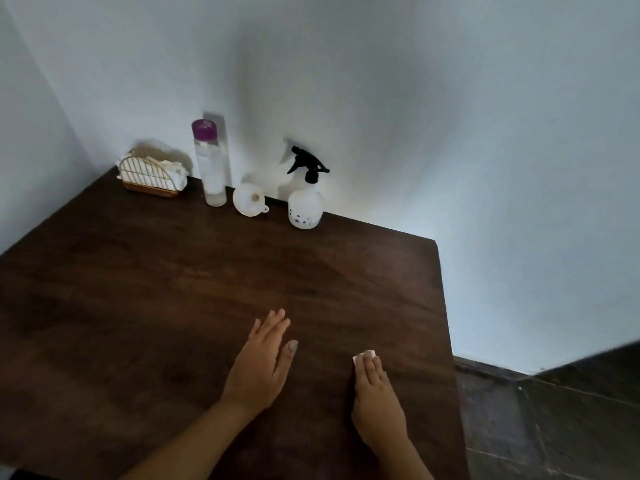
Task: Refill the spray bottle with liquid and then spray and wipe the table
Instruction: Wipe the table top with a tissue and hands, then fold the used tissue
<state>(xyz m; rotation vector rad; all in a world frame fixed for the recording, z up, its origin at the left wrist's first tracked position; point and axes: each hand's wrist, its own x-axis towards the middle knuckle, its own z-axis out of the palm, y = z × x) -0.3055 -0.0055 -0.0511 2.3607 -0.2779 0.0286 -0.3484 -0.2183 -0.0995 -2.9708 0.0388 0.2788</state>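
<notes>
Wiping the table (138, 289) w/ a tissue.
Right hand (375, 393) flat, fingers together, pressing white tissue (363, 355); left hand (263, 362) spread flat. Spray bottle (306, 202) stands at back. Best: even, overlapping strokes.

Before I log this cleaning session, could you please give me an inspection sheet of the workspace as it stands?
Surface: dark wooden table, set against the wall.
Job's things: spray bottle upright at the back, trigger head on; clear bottle, purple cap on; funnel between them; white wipe.
Clutter: wire napkin holder, back left corner.
Grippers: left hand flat on the table; right hand pressing the wipe, fingers straight.
Cables: nothing seen.
Surroundings: white wall; dark floor to the right.
</notes>
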